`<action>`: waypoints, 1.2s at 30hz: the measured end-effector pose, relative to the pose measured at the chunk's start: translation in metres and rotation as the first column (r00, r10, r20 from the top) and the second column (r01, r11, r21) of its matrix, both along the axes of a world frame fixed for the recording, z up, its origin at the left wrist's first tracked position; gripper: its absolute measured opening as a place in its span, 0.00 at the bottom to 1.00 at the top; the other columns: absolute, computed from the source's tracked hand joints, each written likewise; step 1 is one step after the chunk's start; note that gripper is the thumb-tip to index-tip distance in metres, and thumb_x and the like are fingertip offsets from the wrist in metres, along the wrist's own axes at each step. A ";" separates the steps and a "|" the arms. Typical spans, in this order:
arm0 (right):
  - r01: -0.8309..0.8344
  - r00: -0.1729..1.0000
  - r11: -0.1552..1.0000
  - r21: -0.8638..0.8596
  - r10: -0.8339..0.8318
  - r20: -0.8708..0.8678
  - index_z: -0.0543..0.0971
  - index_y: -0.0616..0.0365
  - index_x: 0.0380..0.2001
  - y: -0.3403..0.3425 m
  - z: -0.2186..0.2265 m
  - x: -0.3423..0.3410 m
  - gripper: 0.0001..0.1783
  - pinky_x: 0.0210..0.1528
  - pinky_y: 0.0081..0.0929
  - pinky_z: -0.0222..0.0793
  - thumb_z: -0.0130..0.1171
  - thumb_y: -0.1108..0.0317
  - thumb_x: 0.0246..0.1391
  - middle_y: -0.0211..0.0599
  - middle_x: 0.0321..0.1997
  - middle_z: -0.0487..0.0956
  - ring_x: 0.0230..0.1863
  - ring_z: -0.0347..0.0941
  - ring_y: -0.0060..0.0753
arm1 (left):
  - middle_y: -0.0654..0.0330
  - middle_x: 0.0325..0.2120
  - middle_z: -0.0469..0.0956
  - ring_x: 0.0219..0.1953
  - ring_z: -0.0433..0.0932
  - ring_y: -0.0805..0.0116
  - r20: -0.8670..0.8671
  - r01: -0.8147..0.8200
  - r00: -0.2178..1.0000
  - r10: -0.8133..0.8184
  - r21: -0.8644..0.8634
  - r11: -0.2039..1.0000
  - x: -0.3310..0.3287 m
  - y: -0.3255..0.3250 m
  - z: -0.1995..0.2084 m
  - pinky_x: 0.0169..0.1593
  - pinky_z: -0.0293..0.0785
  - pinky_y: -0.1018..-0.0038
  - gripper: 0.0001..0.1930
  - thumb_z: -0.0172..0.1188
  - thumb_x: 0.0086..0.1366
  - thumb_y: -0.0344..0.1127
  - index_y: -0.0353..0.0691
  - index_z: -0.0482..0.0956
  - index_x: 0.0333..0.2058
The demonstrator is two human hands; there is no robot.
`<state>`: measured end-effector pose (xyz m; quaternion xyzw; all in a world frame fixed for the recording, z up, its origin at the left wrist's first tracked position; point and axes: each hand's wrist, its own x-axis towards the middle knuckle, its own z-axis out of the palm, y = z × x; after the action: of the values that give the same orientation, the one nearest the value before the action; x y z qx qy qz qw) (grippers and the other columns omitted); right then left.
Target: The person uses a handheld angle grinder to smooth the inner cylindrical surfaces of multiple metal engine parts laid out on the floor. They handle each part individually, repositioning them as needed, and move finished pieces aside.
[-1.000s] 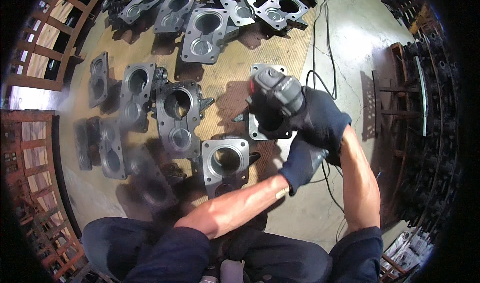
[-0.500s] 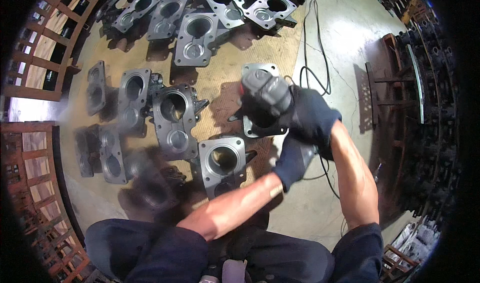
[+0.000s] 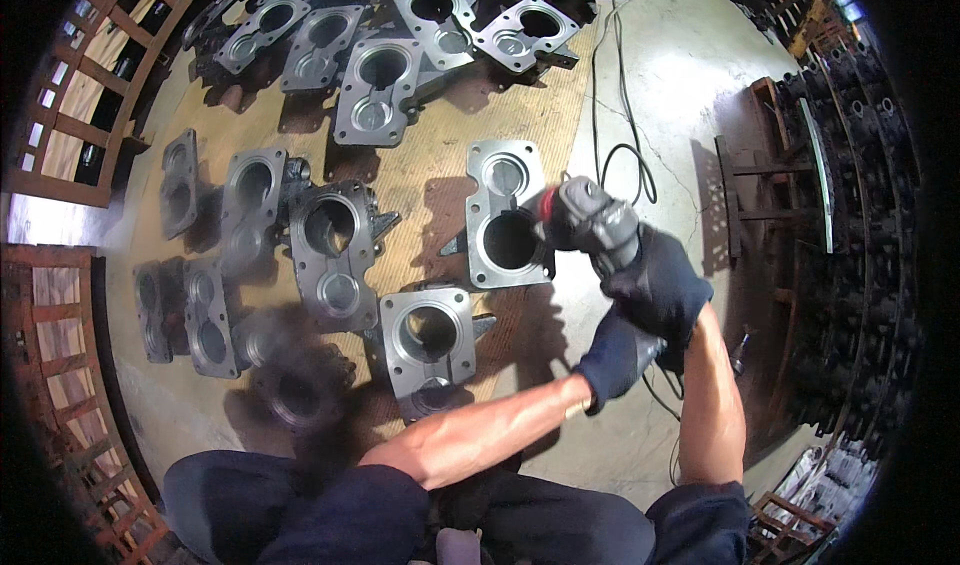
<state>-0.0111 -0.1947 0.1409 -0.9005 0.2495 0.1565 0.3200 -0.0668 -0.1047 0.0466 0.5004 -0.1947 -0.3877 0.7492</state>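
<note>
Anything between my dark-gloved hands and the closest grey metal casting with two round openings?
Yes: the grey-and-black power tool, held in the right hand. Its red-edged head is at the right edge of the casting. Nothing else visible intervenes.

gloved fingers (image 3: 628,283) around a grey-black power tool (image 3: 597,217), by a flat two-holed metal casting (image 3: 489,207)

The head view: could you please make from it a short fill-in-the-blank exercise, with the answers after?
1. The left hand and the right hand both wear dark ____.
2. The angle grinder shows a bright ____ edge at its head.
3. The black cable lies to the ____ of the flanged casting nearest the grinder.

Missing words: gloves; red; right.
</note>
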 end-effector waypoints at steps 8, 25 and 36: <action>-0.022 0.997 1.000 0.015 0.023 -0.079 0.82 0.62 0.44 0.004 0.004 0.040 0.29 0.50 0.36 0.77 0.70 0.59 0.34 0.53 0.41 0.85 0.44 0.83 0.50 | 0.57 0.55 0.77 0.58 0.73 0.69 -0.067 0.087 0.994 -0.084 0.042 0.995 0.048 0.020 0.015 0.64 0.68 0.69 0.24 0.62 0.67 0.28 0.35 0.70 0.61; 0.032 0.996 0.999 0.038 -0.029 -0.079 0.79 0.64 0.45 0.029 0.000 -0.065 0.32 0.47 0.38 0.78 0.71 0.58 0.33 0.54 0.37 0.85 0.42 0.84 0.53 | 0.59 0.56 0.75 0.60 0.71 0.72 -0.659 -0.092 0.747 -0.084 -0.228 0.969 -0.085 0.028 0.002 0.62 0.67 0.73 0.19 0.47 0.75 0.30 0.35 0.66 0.63; -0.019 0.999 1.000 -0.014 0.020 0.031 0.81 0.63 0.42 0.016 -0.005 -0.022 0.29 0.46 0.37 0.78 0.71 0.57 0.35 0.54 0.37 0.85 0.40 0.83 0.52 | 0.54 0.48 0.81 0.53 0.77 0.67 -0.042 0.074 0.997 -0.072 0.064 0.995 -0.006 0.037 0.020 0.59 0.72 0.69 0.18 0.65 0.65 0.34 0.35 0.79 0.52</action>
<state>-0.0332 -0.1791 0.1357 -0.9074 0.2368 0.1436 0.3160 -0.0725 -0.0675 0.0669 0.5093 -0.1850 -0.4309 0.7216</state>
